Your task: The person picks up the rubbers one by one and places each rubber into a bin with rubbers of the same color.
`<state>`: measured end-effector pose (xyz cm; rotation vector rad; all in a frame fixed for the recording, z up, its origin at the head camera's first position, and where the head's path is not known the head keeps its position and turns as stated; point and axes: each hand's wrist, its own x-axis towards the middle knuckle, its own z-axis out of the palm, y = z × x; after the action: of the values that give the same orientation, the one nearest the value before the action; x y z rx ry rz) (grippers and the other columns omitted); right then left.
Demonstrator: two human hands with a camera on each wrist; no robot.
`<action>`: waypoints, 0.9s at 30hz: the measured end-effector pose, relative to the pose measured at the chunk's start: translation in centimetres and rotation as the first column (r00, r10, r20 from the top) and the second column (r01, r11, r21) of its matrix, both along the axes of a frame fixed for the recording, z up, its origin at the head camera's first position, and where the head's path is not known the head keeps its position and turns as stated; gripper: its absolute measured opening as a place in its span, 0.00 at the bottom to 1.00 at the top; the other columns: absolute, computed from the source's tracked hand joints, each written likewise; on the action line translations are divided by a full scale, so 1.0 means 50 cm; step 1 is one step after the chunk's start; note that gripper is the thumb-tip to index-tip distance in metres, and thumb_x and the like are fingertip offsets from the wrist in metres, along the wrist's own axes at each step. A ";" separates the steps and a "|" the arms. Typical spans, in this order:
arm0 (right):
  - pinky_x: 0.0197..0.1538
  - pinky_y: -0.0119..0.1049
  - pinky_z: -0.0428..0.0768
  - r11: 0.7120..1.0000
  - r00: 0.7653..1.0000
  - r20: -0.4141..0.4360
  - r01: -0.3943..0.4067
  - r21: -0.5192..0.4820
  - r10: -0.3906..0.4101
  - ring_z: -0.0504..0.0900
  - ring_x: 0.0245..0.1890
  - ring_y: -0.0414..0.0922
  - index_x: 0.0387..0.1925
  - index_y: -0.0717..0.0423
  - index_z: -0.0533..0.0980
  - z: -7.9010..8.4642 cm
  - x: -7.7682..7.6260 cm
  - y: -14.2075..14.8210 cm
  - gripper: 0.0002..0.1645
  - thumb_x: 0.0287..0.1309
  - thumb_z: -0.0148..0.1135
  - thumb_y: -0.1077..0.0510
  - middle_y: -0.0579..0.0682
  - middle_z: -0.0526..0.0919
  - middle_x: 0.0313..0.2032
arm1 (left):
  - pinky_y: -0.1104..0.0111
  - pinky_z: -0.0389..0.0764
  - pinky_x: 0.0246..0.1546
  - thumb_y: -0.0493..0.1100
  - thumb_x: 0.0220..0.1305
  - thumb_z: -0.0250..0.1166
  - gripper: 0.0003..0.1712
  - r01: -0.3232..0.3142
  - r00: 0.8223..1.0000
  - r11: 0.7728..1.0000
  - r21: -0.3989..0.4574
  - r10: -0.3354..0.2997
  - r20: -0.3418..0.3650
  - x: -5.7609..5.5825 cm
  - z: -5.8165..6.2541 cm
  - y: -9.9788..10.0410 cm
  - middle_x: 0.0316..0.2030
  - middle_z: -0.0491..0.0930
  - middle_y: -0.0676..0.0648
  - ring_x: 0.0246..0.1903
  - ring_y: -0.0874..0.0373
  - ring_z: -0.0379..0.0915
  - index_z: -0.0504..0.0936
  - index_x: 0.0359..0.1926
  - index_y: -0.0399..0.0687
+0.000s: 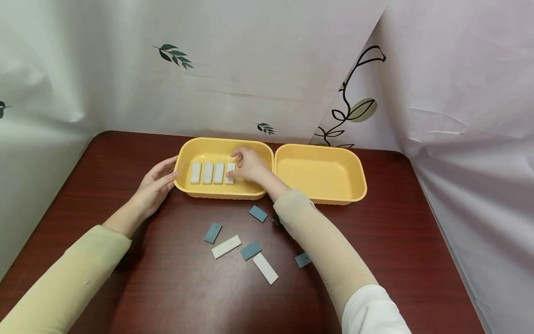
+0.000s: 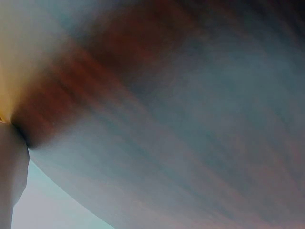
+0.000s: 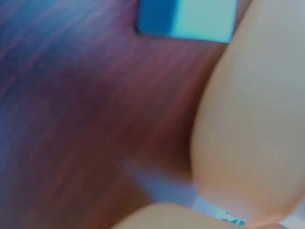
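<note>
In the head view, the left yellow tray (image 1: 246, 189) holds a row of several white rectangular blocks (image 1: 207, 173). My right hand (image 1: 250, 166) reaches into it and pinches the rightmost white block (image 1: 231, 180), the thumb lying over that block's left side. My left hand (image 1: 154, 188) rests against the tray's left end, its fingers and thumb extended along the outer wall and rim. The left wrist view catches only part of the hand (image 2: 12, 167) beside a sliver of yellow. Blurred fingers (image 3: 248, 119) fill the right side of the right wrist view, near a blue block (image 3: 190, 18).
A second yellow tray (image 1: 321, 174) adjoins the first on its right. Several blue-grey blocks (image 1: 251, 250) and two white ones, one at the front (image 1: 265, 268), lie scattered on the dark red table (image 1: 175, 283). Patterned white sheeting (image 1: 233, 74) hangs behind the table.
</note>
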<state>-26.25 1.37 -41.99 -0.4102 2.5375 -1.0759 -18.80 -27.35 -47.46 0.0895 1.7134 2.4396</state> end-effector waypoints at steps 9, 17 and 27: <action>0.58 0.38 0.85 0.992 1.000 -0.022 -0.014 -0.129 0.011 0.84 0.55 0.51 0.63 0.60 0.78 0.041 0.027 0.023 0.30 0.61 0.78 0.62 0.59 0.82 0.57 | 0.80 0.82 0.57 0.31 0.79 0.56 0.23 0.001 1.000 1.000 0.000 -0.001 0.008 0.001 -0.001 -0.001 0.63 0.73 0.54 0.57 0.68 0.79 0.74 0.68 0.56; 0.54 0.33 0.87 0.978 0.996 -0.075 -0.061 -0.201 0.047 0.85 0.48 0.50 0.57 0.63 0.80 0.071 0.068 0.050 0.23 0.61 0.76 0.66 0.58 0.84 0.50 | 0.80 0.82 0.58 0.30 0.79 0.56 0.23 -0.001 1.000 1.000 0.019 0.001 0.005 -0.003 -0.002 0.001 0.63 0.73 0.55 0.57 0.67 0.79 0.75 0.67 0.56; 0.50 0.29 0.86 0.961 0.984 -0.059 -0.175 -0.214 0.166 0.84 0.43 0.48 0.53 0.65 0.82 0.079 0.130 0.091 0.18 0.64 0.74 0.66 0.62 0.84 0.47 | 0.80 0.82 0.57 0.31 0.79 0.57 0.23 -0.003 1.000 1.000 0.005 0.003 0.022 -0.002 -0.001 0.000 0.63 0.72 0.55 0.56 0.68 0.79 0.74 0.68 0.56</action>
<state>-19.75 5.93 -38.05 -0.7022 2.3729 -1.2953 -18.90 -27.35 -47.51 0.0605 1.7002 2.4375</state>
